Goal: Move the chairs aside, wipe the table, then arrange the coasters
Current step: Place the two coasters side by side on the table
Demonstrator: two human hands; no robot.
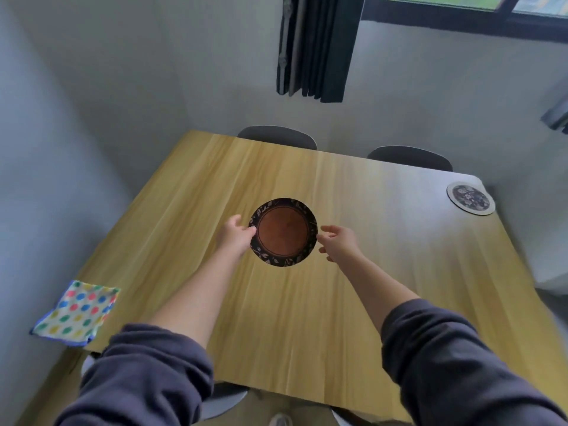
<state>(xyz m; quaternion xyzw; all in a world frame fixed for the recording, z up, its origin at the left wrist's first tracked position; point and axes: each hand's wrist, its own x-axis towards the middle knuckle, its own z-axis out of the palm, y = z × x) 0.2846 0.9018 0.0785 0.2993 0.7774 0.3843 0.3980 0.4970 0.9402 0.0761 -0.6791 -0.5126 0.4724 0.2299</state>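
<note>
A round coaster (283,232) with a brown middle and a dark leaf-patterned rim lies near the middle of the wooden table (338,318). My left hand (235,236) pinches its left edge. My right hand (338,241) hovers just off its right edge, fingers relaxed, holding nothing. A second round coaster (470,198), pale-rimmed with a dark floral middle, sits at the far right corner. A dotted cloth (76,312) lies folded at the table's left edge.
Two dark chair backs (278,136) (410,156) stand at the table's far side against the wall. More chair seats (222,398) show under the near edge. A dark curtain (313,47) hangs by the window above.
</note>
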